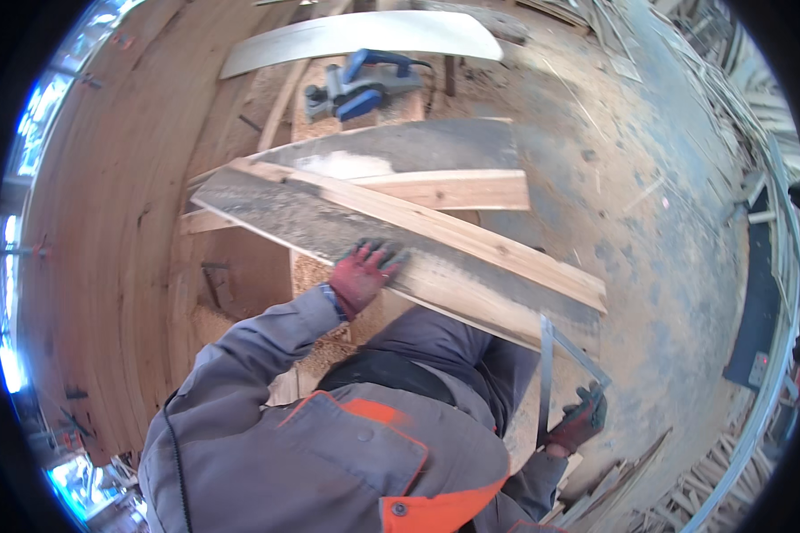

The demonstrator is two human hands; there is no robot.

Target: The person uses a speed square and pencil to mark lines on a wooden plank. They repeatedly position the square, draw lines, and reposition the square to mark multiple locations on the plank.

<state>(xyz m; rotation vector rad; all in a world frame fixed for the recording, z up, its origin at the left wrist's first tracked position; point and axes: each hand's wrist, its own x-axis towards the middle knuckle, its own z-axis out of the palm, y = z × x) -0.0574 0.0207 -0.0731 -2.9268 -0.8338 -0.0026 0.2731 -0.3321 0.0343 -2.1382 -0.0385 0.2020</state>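
My left hand (364,274), in a red glove with dark fingertips, lies with fingers spread on a long grey-stained board (471,298). The board slants from upper left to lower right across my lap. A narrow pale wooden strip (436,224) lies lengthwise along its far side. Down at the right, beside the board's near end, my gloved right hand (580,417) is closed on a metal carpenter's square (545,382). Its two thin arms meet in a corner at the board's near edge.
Beyond the board lie another grey board (453,142) and a crossing plank (480,190). A blue and grey electric planer (364,84) sits farther off, with a whitish curved board (364,41) behind it. Large wooden panels (107,222) fill the left; scrap strips (756,480) pile up right.
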